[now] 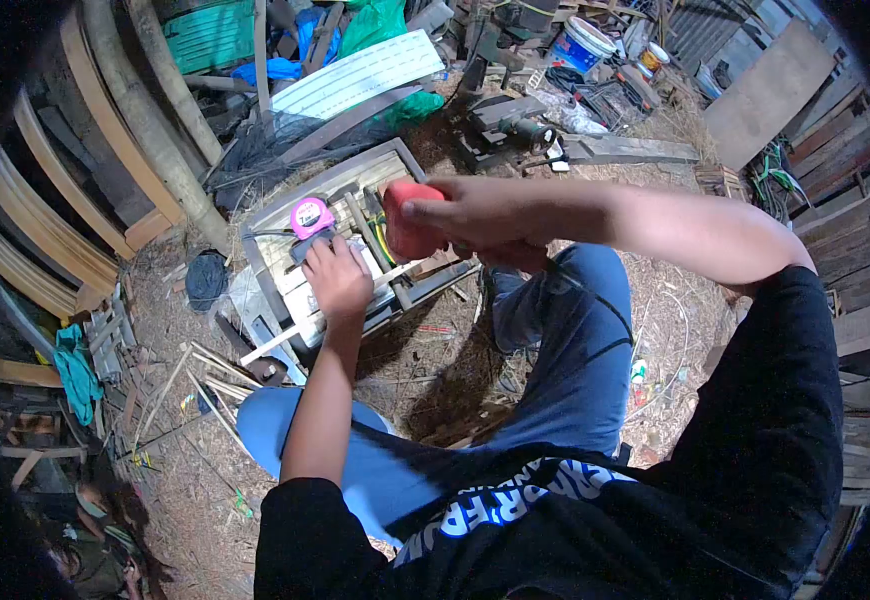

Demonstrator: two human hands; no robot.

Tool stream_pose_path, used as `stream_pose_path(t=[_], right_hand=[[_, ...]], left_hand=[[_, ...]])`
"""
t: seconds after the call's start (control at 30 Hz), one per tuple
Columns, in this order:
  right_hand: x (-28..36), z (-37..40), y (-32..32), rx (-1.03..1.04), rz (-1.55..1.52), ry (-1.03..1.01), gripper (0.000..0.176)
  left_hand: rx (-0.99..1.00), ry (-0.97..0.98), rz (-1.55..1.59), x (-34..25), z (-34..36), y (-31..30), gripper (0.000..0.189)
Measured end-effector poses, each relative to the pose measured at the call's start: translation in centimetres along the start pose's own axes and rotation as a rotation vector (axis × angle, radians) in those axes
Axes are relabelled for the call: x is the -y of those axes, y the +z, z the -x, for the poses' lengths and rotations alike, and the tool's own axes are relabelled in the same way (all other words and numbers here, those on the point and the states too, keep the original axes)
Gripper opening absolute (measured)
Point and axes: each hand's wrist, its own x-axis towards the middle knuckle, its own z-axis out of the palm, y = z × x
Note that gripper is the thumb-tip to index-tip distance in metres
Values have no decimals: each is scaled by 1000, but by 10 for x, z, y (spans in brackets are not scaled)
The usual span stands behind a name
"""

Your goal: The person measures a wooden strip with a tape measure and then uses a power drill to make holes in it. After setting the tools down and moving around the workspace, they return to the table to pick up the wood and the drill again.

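My right hand (440, 215) is closed around a red corded power tool (410, 222), whose exact kind I cannot make out. A dark cord (590, 298) trails from it across my right knee. My left hand (339, 278) lies with fingers spread over a dark object and a pale surface on a low wooden worktop (277, 262). Just beyond its fingertips sits a pink tape measure (310, 217). A thin light wood strip (277, 343) passes by the left wrist and extends toward the tool. What lies under the left palm is hidden.
Curved wooden frames (105, 130) lean at the left. A white-and-blue bucket (582, 45) and mixed scrap stand at the back. Wood strips (217, 395) and litter lie on the straw-covered ground. Part of another person (95, 545) appears at lower left.
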Motion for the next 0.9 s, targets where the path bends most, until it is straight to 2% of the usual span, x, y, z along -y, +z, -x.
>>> stream_pose_path(t=[0.13,0.3,0.43,0.57,0.6,0.7,0.8,0.9], right_hand=[[9,23,-2,30,148,4,57],[-2,4,-2,-3,64,-22,64],[14,42,-18,-27,-19,42,67],[16,88,-21,-66,-214,-129,63],[13,96,-21,-103,-264,-115,61],[0,123,-25,-192,-372,-47,58],[-17,139,-31,-255,-443,-35,57],[-36,154,-38,-274,-474,-45,55]], left_hand=[[-7,3,5,0,0,-1,28],[19,-32,33,-2,-1,-6,32],[40,-58,59,-2,-3,-4,34],[34,-51,114,3,-1,-1,34],[40,-45,132,3,-1,-2,33],[-39,49,190,4,-3,-9,31],[55,131,276,-4,-1,-24,32],[233,344,279,-4,15,-44,33]])
